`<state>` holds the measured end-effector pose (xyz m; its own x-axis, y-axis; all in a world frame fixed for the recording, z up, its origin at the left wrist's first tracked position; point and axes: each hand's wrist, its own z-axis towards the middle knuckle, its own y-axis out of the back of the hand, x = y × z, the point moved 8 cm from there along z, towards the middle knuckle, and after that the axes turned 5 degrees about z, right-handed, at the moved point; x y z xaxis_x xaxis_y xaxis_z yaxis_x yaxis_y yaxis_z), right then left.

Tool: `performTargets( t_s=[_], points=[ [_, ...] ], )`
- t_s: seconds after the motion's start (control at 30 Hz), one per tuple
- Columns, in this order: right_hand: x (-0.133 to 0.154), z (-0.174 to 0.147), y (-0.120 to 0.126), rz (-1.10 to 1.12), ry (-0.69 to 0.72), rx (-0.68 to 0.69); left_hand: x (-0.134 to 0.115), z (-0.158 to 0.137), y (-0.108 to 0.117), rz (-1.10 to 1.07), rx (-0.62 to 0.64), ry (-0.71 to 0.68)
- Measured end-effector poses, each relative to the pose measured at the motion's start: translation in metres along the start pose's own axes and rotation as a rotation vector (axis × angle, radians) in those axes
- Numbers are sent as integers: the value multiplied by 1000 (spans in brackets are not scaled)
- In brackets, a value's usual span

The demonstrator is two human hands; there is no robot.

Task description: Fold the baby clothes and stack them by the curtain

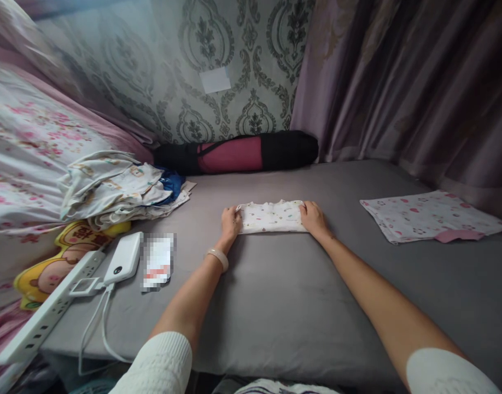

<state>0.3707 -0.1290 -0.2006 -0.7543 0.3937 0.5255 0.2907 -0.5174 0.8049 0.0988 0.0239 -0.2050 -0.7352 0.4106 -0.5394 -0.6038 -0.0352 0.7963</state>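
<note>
A small white garment (271, 216) with a fine coloured print lies folded into a flat band on the grey bed sheet (271, 290). My left hand (231, 221) grips its left end, the fingers closed on the cloth. At the opposite end my right hand (313, 218) pinches the right edge, with the thumb on top. Both arms reach forward from white knitted sleeves, and a pale bangle (218, 259) circles the left wrist. Some fingertips are hidden by the cloth and the hands.
Another folded printed cloth (423, 216) with pink trim lies to the right. On the left are piled clothes (115, 186), a white power bank (126, 254) with cables, a power strip (50, 309) and a yellow plush (54, 271). A black and red bag (230, 154) lies along the wall.
</note>
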Motion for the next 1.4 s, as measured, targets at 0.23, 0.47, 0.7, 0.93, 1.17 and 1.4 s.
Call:
performTargets(
  t_s=[0.23, 0.47, 0.7, 0.93, 1.17, 1.4],
  points=[
    [-18, 8, -4, 37, -173, 38, 9, 8, -4, 70, -18, 33],
    [-17, 7, -2, -31, -275, 59, 10, 10, -5, 184, 2, 75],
    [-20, 11, 2, 11, -323, 80, 9, 10, -1, 186, 42, 88],
    [25, 2, 22, -45, -87, -27, -37, -9, 25, 209, -128, 45],
    [120, -49, -36, -168, 421, 308, -101, -36, -24, 256, 86, -362],
    [108, -49, -55, -154, 361, 343, -84, -40, -41, 343, 221, -287]
  ],
)
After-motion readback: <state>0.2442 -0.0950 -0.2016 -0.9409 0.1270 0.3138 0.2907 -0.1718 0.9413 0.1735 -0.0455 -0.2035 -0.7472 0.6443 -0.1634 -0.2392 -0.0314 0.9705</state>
